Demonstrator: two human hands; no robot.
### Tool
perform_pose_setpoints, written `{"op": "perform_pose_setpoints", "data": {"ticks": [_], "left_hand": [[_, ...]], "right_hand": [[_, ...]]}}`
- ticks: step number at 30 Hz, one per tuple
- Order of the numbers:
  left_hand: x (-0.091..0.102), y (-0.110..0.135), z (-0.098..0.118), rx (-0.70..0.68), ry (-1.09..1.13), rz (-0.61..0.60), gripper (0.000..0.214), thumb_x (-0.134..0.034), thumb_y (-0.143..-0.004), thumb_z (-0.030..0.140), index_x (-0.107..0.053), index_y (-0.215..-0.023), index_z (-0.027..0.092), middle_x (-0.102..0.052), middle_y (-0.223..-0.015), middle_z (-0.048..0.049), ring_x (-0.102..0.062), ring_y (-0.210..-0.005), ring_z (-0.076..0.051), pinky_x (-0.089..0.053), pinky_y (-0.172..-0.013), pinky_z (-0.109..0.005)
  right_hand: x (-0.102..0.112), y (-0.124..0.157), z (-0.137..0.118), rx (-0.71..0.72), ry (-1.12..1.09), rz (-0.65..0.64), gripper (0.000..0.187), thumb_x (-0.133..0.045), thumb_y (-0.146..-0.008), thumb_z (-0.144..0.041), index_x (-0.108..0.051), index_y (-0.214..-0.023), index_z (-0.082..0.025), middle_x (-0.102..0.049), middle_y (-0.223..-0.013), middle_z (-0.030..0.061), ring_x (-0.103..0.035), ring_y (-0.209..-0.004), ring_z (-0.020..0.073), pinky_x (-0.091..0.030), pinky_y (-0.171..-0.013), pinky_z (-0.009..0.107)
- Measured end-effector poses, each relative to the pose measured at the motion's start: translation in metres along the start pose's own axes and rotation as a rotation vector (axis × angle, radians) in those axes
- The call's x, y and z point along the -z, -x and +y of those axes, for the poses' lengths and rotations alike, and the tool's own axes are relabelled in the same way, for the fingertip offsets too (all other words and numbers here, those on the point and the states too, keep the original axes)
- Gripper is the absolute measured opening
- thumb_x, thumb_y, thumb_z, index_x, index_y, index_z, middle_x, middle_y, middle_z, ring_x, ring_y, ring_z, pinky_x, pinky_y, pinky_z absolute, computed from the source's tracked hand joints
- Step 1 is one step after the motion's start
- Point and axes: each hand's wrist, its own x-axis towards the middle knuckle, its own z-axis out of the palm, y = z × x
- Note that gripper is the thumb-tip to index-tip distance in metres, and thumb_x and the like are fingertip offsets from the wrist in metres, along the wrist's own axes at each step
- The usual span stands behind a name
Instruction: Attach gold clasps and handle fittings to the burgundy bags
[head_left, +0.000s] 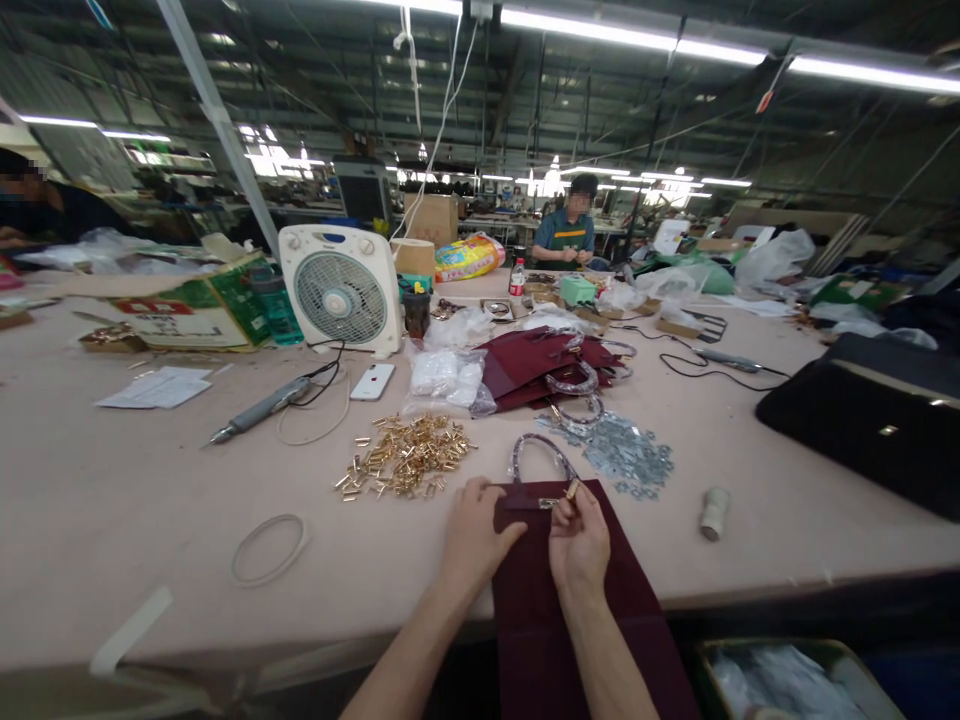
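A dark maroon bag panel [536,600] lies over the table's front edge, with a plastic-wrapped handle [541,440] at its far end. My left hand [476,530] rests at the panel's left edge, thumb stretched out and fingers apart. Between the pinched fingers of my right hand [581,540] is a small gold metal fitting [574,489], held just above the panel. A metal plate [547,503] sits on the panel left of those fingers. Beyond my hands lie a heap of gold fittings [409,455] and a spread of flat silver plates [619,452].
A stack of maroon bag pieces [551,365] lies behind the heaps. Electric screwdrivers [262,408] rest left and right, with cords. A box fan [341,290], a phone [373,381], a white roll [714,513] and a black bag [870,420] are about. A co-worker [568,230] sits opposite.
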Motion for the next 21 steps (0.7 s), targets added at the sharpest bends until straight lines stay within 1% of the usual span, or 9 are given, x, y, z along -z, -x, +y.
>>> {"op": "perform_pose_setpoints", "data": {"ticks": [3,5,8,10,12,14,16,18,21], "left_hand": [[-0.003,-0.011,0.012,0.073,-0.119,-0.035,0.031,-0.086,-0.079,0.034,-0.069,-0.102,0.022,-0.061,-0.118,-0.0085,-0.058,-0.106,-0.029,-0.050,-0.094,-0.042],[-0.003,-0.017,0.018,0.099,-0.168,-0.064,0.028,-0.084,-0.081,0.036,-0.067,-0.096,0.021,-0.061,-0.112,-0.0080,-0.058,-0.101,-0.028,-0.049,-0.090,-0.040],[-0.003,-0.021,0.020,0.072,-0.194,-0.079,0.024,-0.080,-0.086,0.035,-0.064,-0.094,0.019,-0.063,-0.109,-0.0101,-0.058,-0.099,-0.028,-0.047,-0.090,-0.040],[-0.003,-0.018,0.018,0.049,-0.151,-0.041,0.016,-0.073,-0.091,0.029,-0.063,-0.096,0.018,-0.065,-0.106,-0.0106,-0.059,-0.099,-0.028,-0.047,-0.090,-0.040],[-0.004,-0.015,0.013,0.093,-0.018,0.022,0.006,-0.063,-0.094,0.023,-0.062,-0.099,0.019,-0.068,-0.101,-0.0097,-0.062,-0.096,-0.026,-0.048,-0.088,-0.038],[-0.005,-0.012,0.009,0.217,0.195,0.093,0.011,-0.060,-0.093,0.021,-0.063,-0.104,0.019,-0.072,-0.101,-0.0089,-0.066,-0.092,-0.025,-0.049,-0.085,-0.036],[-0.005,-0.011,0.005,0.331,0.441,0.114,0.019,-0.065,-0.090,0.025,-0.066,-0.108,0.019,-0.075,-0.102,-0.0086,-0.070,-0.090,-0.025,-0.051,-0.084,-0.035],[-0.007,-0.011,0.004,0.381,0.675,0.067,0.025,-0.071,-0.086,0.035,-0.071,-0.105,0.019,-0.078,-0.098,-0.0091,-0.072,-0.091,-0.027,-0.053,-0.082,-0.035],[-0.010,-0.010,0.004,0.430,0.986,-0.038,0.038,-0.075,-0.083,0.051,-0.076,-0.096,0.015,-0.080,-0.085,-0.0092,-0.074,-0.089,-0.030,-0.055,-0.077,-0.035]], "right_hand": [[0.002,-0.003,0.000,-0.014,-0.056,0.016,0.026,-0.086,-0.073,-0.029,-0.065,-0.083,-0.020,-0.053,-0.076,-0.0055,-0.044,-0.057,0.0054,-0.040,-0.047,0.018],[0.004,-0.004,0.001,-0.006,-0.066,0.008,0.025,-0.085,-0.075,-0.029,-0.064,-0.083,-0.019,-0.051,-0.076,-0.0060,-0.044,-0.057,0.0046,-0.039,-0.047,0.016],[0.005,-0.004,0.001,0.013,-0.061,0.005,0.024,-0.083,-0.077,-0.029,-0.063,-0.083,-0.019,-0.052,-0.077,-0.0061,-0.044,-0.057,0.0043,-0.040,-0.048,0.016],[0.006,-0.004,0.002,0.019,-0.056,0.013,0.024,-0.083,-0.076,-0.030,-0.064,-0.084,-0.019,-0.053,-0.077,-0.0058,-0.044,-0.057,0.0044,-0.040,-0.048,0.016],[0.005,-0.002,0.003,0.024,-0.031,0.016,0.024,-0.085,-0.075,-0.030,-0.066,-0.086,-0.018,-0.055,-0.078,-0.0050,-0.046,-0.059,0.0047,-0.040,-0.050,0.016],[0.003,0.000,0.007,0.044,0.038,0.012,0.027,-0.086,-0.075,-0.032,-0.069,-0.090,-0.018,-0.058,-0.079,-0.0035,-0.048,-0.060,0.0057,-0.040,-0.051,0.018],[0.001,0.002,0.011,0.074,0.131,-0.005,0.030,-0.086,-0.075,-0.036,-0.071,-0.094,-0.017,-0.062,-0.079,-0.0019,-0.050,-0.060,0.0069,-0.039,-0.051,0.019],[-0.001,0.004,0.016,0.105,0.212,-0.047,0.032,-0.085,-0.078,-0.038,-0.071,-0.097,-0.017,-0.063,-0.077,-0.0011,-0.050,-0.059,0.0080,-0.039,-0.050,0.021],[-0.001,0.006,0.019,0.140,0.322,-0.120,0.031,-0.082,-0.083,-0.040,-0.070,-0.100,-0.017,-0.064,-0.075,-0.0007,-0.052,-0.058,0.0094,-0.041,-0.051,0.022]]}}
